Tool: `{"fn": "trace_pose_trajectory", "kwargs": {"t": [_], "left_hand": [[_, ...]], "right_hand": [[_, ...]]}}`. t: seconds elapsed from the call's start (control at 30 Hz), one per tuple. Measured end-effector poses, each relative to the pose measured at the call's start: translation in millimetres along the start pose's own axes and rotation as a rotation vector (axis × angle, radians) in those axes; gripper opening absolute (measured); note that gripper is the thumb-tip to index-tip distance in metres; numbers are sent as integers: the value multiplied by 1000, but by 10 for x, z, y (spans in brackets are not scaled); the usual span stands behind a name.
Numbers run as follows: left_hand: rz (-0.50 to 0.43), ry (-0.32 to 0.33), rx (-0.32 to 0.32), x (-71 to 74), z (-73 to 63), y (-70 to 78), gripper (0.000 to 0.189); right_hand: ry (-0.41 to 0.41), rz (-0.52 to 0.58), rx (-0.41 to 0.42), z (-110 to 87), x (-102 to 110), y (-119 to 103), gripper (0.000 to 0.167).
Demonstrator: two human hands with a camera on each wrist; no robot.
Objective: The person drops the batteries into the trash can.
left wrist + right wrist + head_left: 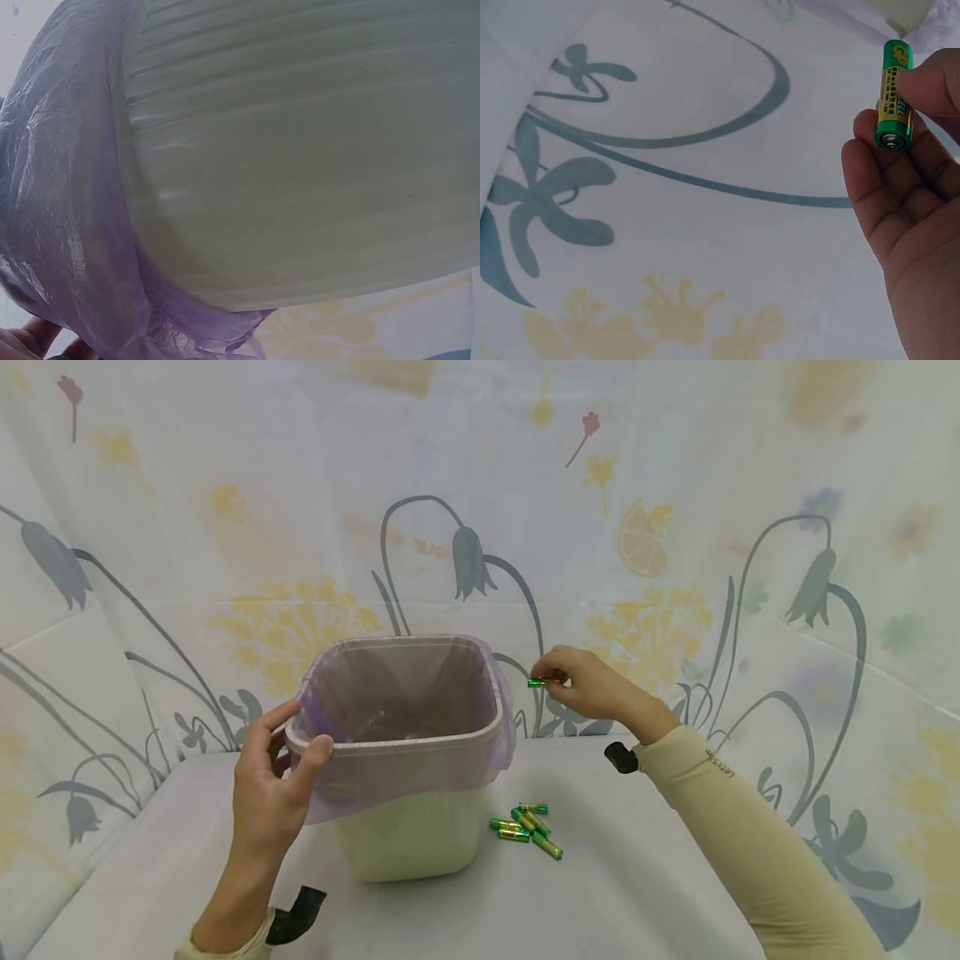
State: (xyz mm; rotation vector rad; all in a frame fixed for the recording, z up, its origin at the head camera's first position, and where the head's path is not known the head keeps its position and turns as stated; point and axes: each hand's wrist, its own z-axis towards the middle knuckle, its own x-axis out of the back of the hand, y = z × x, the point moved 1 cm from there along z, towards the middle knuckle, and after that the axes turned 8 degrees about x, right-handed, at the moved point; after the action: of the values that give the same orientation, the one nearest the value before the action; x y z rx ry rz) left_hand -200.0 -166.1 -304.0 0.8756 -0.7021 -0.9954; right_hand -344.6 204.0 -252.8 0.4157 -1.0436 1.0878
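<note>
A pale green trash bin stands upright on the table, a thin purple plastic bag lining it and folded down over its rim. My left hand grips the bin's near left rim corner through the bag; the left wrist view shows the bin's ribbed side and a few fingers low at the edge. To the right of the bin, at about rim height, my right hand pinches a green and gold battery between thumb and fingers. Several similar batteries lie in a loose pile right of the bin's base.
A white cloth covers the table. Behind it hangs a pale sheet printed with grey bellflowers and yellow blossoms. A black strap sits at my left wrist, another black piece at my right.
</note>
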Motion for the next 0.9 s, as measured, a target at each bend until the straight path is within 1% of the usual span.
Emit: {"fn": "trace_pose_trajectory", "kwargs": {"t": [0.2,0.33,0.47,0.63,0.8,0.9], "left_hand": [[6,8,6,-4,0,2,53],[8,7,9,-5,-2,5,53],[3,9,2,-5,3,10,53],[-10,14,-10,-5,8,12,53],[-13,15,-5,-3,1,6,52],[-8,17,-5,0,3,3,52]], "right_hand": [[50,42,29,149,165,-105,21],[59,37,58,241,202,-163,21],[67,34,100,374,218,-272,20],[52,65,134,557,183,-421,20],[25,95,148,700,101,-533,20],[15,105,173,777,54,-595,20]]}}
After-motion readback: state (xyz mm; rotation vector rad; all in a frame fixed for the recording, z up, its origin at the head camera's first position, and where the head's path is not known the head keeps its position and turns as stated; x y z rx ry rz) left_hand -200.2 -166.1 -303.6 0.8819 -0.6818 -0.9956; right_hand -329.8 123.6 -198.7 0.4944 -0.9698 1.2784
